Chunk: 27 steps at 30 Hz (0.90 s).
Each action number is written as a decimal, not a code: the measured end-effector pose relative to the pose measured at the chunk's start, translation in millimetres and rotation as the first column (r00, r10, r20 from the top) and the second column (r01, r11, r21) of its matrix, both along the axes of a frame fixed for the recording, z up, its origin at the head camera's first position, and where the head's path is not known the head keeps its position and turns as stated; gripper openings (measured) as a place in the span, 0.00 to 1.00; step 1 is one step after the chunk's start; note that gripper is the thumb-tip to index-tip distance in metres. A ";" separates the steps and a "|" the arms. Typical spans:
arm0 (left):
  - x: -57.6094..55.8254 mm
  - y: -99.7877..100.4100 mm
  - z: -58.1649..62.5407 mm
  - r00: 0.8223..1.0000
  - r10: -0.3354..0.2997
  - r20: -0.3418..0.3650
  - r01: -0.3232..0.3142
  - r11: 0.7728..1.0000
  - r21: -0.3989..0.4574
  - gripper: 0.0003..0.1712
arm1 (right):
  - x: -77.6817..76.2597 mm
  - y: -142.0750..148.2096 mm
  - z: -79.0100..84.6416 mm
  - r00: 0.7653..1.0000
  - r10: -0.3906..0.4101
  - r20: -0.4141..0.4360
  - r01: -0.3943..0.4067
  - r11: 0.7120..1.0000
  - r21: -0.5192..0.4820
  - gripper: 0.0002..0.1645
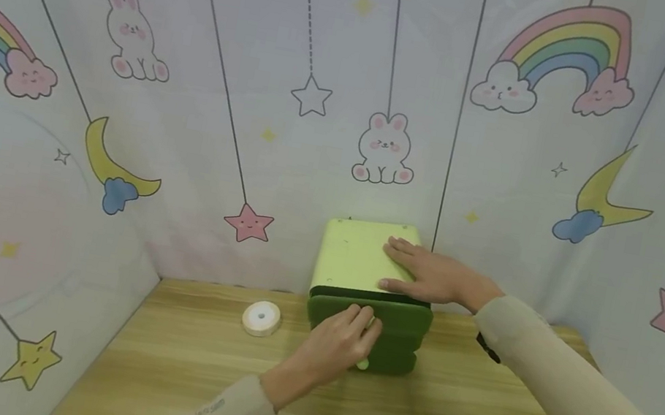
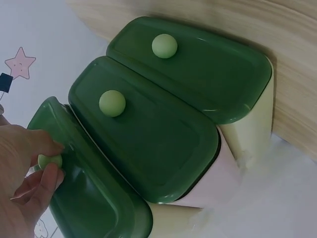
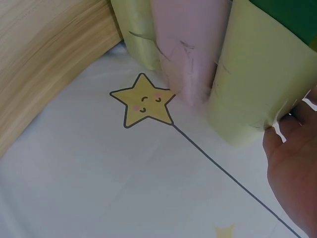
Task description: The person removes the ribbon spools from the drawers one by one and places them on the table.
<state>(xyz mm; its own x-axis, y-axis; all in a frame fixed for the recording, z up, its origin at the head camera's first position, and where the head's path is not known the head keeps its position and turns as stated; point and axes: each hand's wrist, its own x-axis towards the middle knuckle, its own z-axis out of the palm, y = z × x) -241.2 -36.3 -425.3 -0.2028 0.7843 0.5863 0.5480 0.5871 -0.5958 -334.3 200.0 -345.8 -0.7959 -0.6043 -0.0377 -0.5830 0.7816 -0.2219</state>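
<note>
A small drawer cabinet (image 1: 358, 253) with a yellow-green top and dark green drawer fronts stands against the back cloth. My left hand (image 1: 336, 338) pinches the round light green knob (image 2: 51, 162) of the top drawer (image 2: 94, 193) between thumb and fingers. A dark gap shows between that drawer's front and the cabinet top. Below it, the middle drawer (image 2: 148, 139) and bottom drawer (image 2: 208, 74) have similar knobs. My right hand (image 1: 444, 275) rests on the right part of the cabinet top with fingers extended; in the right wrist view it touches the cabinet's pale yellow side. The drawer's inside is hidden.
Left of the cabinet, a white ribbon-like roll (image 1: 261, 319) lies flat on the wood-grain table (image 1: 184, 367). Printed cloth (image 1: 311, 174) with rabbits, stars and rainbows hangs close behind the cabinet and along both sides.
</note>
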 end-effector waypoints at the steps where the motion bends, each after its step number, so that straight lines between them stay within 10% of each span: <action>1: -1.3 0.0 0.1 1.000 -0.002 0.000 0.002 1.000 0.001 0.11 | 0.4 0.1 0.3 1.000 0.003 0.000 -0.003 1.000 0.000 0.56; 27: -18.2 2.2 1.2 0.999 0.024 0.039 -0.025 0.999 0.021 0.15 | 4.0 -0.7 3.3 1.000 0.000 0.024 0.001 1.000 -0.013 0.54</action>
